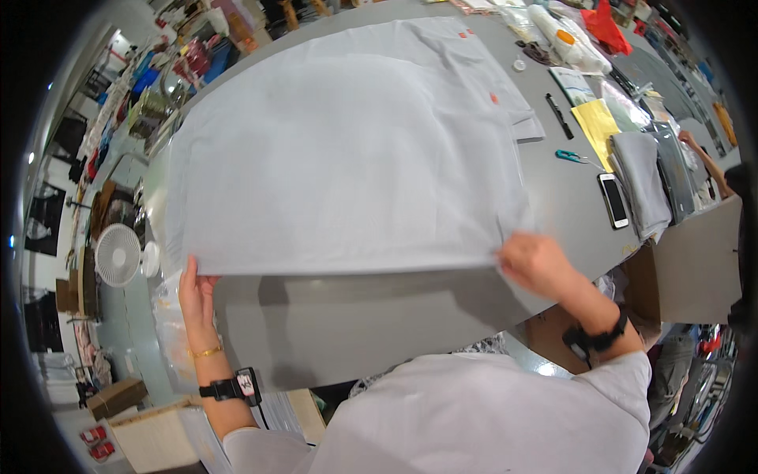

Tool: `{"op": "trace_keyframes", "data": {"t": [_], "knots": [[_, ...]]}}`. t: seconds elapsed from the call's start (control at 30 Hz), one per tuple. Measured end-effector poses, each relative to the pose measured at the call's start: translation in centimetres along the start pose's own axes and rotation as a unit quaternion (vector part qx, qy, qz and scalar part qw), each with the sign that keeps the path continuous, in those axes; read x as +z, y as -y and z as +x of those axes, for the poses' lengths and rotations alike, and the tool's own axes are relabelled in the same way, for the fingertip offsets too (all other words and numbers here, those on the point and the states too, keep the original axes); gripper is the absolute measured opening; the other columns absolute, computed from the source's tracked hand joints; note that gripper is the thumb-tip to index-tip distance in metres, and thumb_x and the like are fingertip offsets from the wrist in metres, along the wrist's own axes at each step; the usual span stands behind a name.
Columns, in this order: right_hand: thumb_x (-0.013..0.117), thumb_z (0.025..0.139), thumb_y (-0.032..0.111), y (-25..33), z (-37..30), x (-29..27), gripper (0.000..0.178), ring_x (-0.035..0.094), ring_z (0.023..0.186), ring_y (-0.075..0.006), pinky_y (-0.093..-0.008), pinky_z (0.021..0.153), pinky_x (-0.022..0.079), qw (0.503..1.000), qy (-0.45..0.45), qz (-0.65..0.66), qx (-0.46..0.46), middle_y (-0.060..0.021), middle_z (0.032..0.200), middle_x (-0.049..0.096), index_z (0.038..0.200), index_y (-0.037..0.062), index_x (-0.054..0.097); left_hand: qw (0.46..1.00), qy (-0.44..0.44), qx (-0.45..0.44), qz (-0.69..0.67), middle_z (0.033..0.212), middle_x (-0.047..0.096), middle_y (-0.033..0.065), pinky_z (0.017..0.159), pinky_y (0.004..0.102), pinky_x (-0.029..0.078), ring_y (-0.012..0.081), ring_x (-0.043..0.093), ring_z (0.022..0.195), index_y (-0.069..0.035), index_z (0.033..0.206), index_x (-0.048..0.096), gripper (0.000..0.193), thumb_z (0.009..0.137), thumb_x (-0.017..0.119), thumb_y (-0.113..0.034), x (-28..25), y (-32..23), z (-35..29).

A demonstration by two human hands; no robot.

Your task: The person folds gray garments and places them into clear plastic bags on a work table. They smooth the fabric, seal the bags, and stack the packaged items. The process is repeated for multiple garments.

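Observation:
A large light grey cloth [332, 158] lies spread over the grey table [355, 332], its near edge pulled straight between my two hands. My left hand [196, 292] pinches the near left corner, the fingers partly behind the fabric. At the near right corner my right hand [537, 261] is closed on the same edge, slightly blurred. Small orange marks [494, 99] show on the cloth's right part, where its layers lie uneven and a folded flap sticks out.
Right of the cloth lie a black pen [559, 116], teal thread snips [572, 156], a white phone [613, 201], a yellow sheet [598, 126] and a folded grey cloth [641, 182]. A cardboard box [695, 261] stands at the table's right edge. A white fan [118, 254] is at the left.

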State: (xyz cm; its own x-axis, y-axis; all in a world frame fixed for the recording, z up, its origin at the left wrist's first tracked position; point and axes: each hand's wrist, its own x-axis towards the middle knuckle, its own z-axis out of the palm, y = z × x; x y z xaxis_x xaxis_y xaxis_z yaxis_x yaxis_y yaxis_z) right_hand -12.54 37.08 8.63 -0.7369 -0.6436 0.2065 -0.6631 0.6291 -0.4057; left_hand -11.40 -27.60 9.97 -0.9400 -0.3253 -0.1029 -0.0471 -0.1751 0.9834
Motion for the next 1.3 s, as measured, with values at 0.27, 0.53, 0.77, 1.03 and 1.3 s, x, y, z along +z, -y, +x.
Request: {"op": "trace_keyframes", "data": {"t": [0.27,0.53,0.77,1.03,1.3], "knots": [[0.072,0.101,0.029,6.5,1.1,-0.2,0.036,0.051,0.057,-0.0213,-0.0359,0.057,0.043,0.858,0.382,0.342,0.036,-0.0111,0.063,0.055,0.083,0.0000,0.060,0.992,-0.121,-0.023,0.001,0.116,0.075,0.0091,0.088,0.0349,0.061,0.0189,0.073,0.101,0.002,0.124,0.067,0.035,0.107,0.065,-0.028,-10.1,1.0,-11.9],[0.064,0.104,0.035,-0.9,4.4,3.0,0.031,0.064,0.067,-0.0212,-0.0371,0.067,0.052,0.963,0.148,0.185,0.130,-0.0108,0.077,0.068,0.102,0.0049,0.073,0.926,-0.249,-0.134,0.250,0.114,0.074,0.0088,0.074,0.0351,0.063,0.0193,0.073,0.098,-0.001,0.130,0.066,0.041,0.103,0.070,-0.031,-22.6,4.5,-10.5],[0.078,0.090,0.026,-12.6,3.0,4.8,0.029,0.065,0.100,-0.0278,-0.0397,0.086,0.054,0.940,-0.138,-0.100,0.296,-0.0129,0.114,0.067,0.107,0.0040,0.069,0.840,-0.137,0.181,0.493,0.135,0.066,0.0168,0.103,0.0370,0.053,0.0280,0.064,0.125,0.000,0.140,0.061,0.039,0.105,0.062,-0.017,-11.7,3.6,-0.5],[0.074,0.095,0.021,-13.9,0.8,1.8,0.018,0.060,0.076,-0.0119,-0.0287,0.060,0.049,0.847,-0.110,0.359,0.376,-0.0028,0.088,0.064,0.093,0.0066,0.063,0.766,0.318,0.304,0.469,0.118,0.072,0.0141,0.082,0.0374,0.059,0.0305,0.069,0.103,-0.003,0.117,0.073,0.022,0.098,0.068,-0.012,28.3,6.7,5.7],[0.066,0.100,0.015,-10.4,-0.6,-0.4,0.009,0.065,0.082,-0.0110,-0.0246,0.056,0.049,0.806,-0.205,0.467,0.301,-0.0007,0.096,0.064,0.100,0.0073,0.061,0.685,0.489,0.440,0.313,0.111,0.070,0.0087,0.088,0.0413,0.052,0.0308,0.063,0.099,-0.005,0.113,0.070,0.025,0.088,0.074,-0.010,50.0,12.5,-0.9]]}}
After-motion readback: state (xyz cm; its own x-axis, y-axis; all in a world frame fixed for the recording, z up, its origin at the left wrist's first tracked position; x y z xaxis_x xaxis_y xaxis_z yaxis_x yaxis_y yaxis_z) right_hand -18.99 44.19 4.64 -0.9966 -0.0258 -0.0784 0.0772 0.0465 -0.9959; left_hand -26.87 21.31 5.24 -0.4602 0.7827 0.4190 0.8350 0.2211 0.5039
